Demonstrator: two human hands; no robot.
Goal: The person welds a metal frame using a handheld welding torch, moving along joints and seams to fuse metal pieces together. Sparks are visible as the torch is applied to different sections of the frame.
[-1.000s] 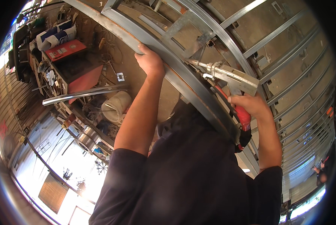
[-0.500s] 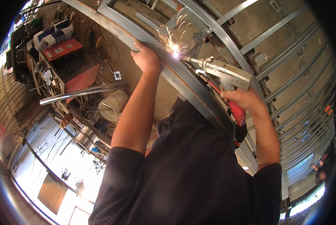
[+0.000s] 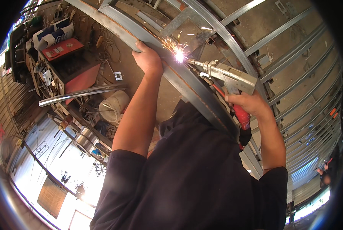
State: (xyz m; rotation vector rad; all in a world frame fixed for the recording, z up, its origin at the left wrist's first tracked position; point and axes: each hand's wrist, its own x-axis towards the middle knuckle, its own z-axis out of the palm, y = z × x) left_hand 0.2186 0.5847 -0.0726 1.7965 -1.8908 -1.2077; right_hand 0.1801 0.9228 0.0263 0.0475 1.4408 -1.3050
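A handheld welding gun (image 3: 232, 76) with a pale metal body is in my right hand (image 3: 250, 102), its fingers closed round the grip. A red sleeve and cable (image 3: 241, 115) hang below that grip. The gun's nozzle points left at a long grey steel beam (image 3: 196, 88), where a bright white-violet glow throws orange sparks. My left hand (image 3: 148, 59) is wrapped over the beam's near edge, just left of the glow. Its thumb lies on the top face, and the other fingers are partly hidden. The beam slants from upper left to my body.
Metal frames with curved rails and crossbars (image 3: 236, 42) fill the right side. A red-topped cabinet (image 3: 66, 50), loose metal strips (image 3: 79, 96) and a dirty white bucket (image 3: 114, 107) stand at left. Cables lie on the floor. Another person (image 3: 324, 177) is at the far right edge.
The spark spray has become shorter and changed shape, while the glow remains at nearly the same spot. Both hands keep their holds, and the view has shifted slightly.
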